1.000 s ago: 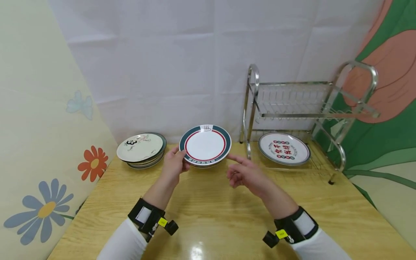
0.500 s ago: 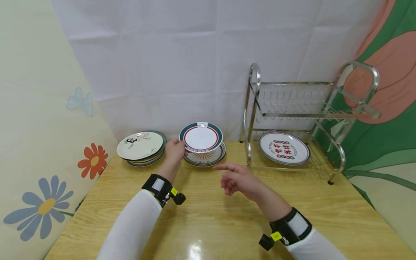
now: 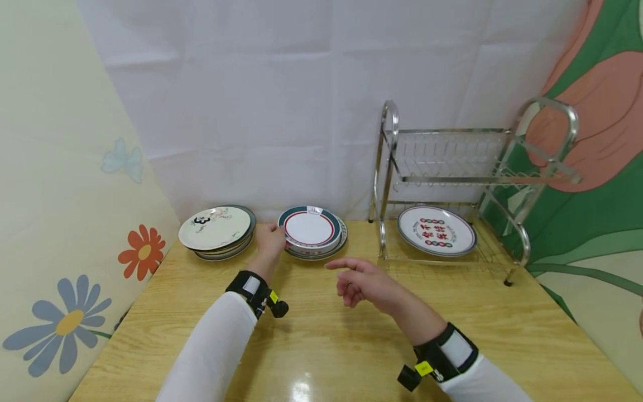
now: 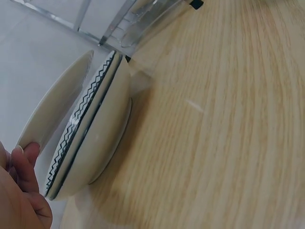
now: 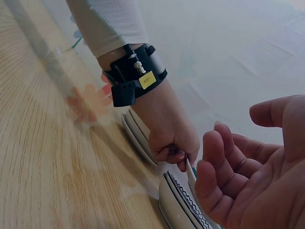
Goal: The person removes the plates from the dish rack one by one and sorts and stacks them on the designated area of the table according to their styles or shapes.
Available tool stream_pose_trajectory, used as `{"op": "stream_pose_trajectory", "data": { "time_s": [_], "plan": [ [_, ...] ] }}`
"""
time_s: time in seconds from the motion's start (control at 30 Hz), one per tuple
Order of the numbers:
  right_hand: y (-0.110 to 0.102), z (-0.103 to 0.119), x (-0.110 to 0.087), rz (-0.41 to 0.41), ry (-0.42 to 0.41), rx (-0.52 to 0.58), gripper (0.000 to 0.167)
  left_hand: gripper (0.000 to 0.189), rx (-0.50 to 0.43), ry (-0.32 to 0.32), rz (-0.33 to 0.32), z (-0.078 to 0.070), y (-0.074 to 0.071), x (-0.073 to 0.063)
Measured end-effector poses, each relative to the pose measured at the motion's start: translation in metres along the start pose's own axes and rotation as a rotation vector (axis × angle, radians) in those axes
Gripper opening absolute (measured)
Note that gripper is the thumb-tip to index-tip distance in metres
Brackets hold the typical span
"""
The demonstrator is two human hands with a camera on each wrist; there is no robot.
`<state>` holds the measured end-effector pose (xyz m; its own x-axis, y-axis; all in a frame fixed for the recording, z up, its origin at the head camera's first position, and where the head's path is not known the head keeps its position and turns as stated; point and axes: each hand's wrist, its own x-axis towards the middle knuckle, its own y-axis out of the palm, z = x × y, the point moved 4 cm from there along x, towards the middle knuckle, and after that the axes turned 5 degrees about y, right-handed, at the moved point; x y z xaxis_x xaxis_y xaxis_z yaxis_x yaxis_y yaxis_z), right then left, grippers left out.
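Observation:
My left hand pinches the left edge of a white plate with a teal rim and a red ring. In the left wrist view this plate is tilted just above patterned plates, with a narrow gap between. Those lower plates sit stacked near the back of the table, mostly covered from above. Apart from the plates, to their front right, my right hand hovers with its index finger extended and the others loosely bent. Nothing is in it, as the right wrist view of that hand also shows.
Another plate stack, topped by a cream plate with black and pink drawing, stands at the left. A two-tier metal dish rack is at the right, with a red-lettered plate on its lower level. A white cloth hangs behind the wooden table.
The teal-rimmed plate has moved slightly left and then down, close over the lower plates, in my left hand. My right hand has drawn away from the plate's right edge.

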<state>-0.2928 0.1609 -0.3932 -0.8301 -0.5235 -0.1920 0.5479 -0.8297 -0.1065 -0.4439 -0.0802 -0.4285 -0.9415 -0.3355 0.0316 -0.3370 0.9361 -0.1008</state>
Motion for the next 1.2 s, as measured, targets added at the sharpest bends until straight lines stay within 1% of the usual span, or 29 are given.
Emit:
{"op": "stream_pose_trajectory", "data": {
  "time_s": [0.2, 0.33, 0.47, 0.6, 0.8, 0.9, 0.97, 1.03, 1.2],
  "plan": [
    [0.003, 0.003, -0.003, 0.009, -0.015, -0.004, 0.043, 0.023, 0.023, -0.039, -0.009, 0.008, 0.0, 0.004],
    [0.004, 0.003, -0.003, 0.02, -0.021, -0.004, 0.043, 0.028, 0.028, -0.031, -0.011, 0.012, 0.0, 0.004],
    [0.003, 0.003, -0.003, 0.026, -0.029, -0.007, 0.043, 0.03, 0.052, -0.019, -0.013, 0.012, 0.0, 0.004],
    [0.002, 0.003, -0.003, 0.029, -0.028, -0.008, 0.042, 0.03, 0.079, -0.021, -0.012, 0.012, 0.001, 0.004],
    [0.002, 0.004, -0.003, 0.024, -0.024, -0.009, 0.043, 0.032, 0.085, -0.045, -0.003, 0.012, 0.002, 0.002],
    [0.002, 0.003, -0.003, 0.023, -0.022, -0.012, 0.043, 0.032, 0.106, -0.056, 0.006, 0.012, 0.002, 0.003],
    [0.002, 0.003, -0.003, 0.022, -0.021, -0.013, 0.043, 0.031, 0.135, -0.049, 0.01, 0.011, 0.002, 0.004],
    [0.002, 0.003, -0.003, 0.022, -0.023, -0.016, 0.042, 0.03, 0.184, -0.034, 0.011, 0.01, 0.001, 0.004],
    [0.001, 0.002, -0.003, 0.023, -0.025, -0.021, 0.042, 0.032, 0.33, 0.03, 0.019, 0.008, 0.0, 0.006]
  ]
}}
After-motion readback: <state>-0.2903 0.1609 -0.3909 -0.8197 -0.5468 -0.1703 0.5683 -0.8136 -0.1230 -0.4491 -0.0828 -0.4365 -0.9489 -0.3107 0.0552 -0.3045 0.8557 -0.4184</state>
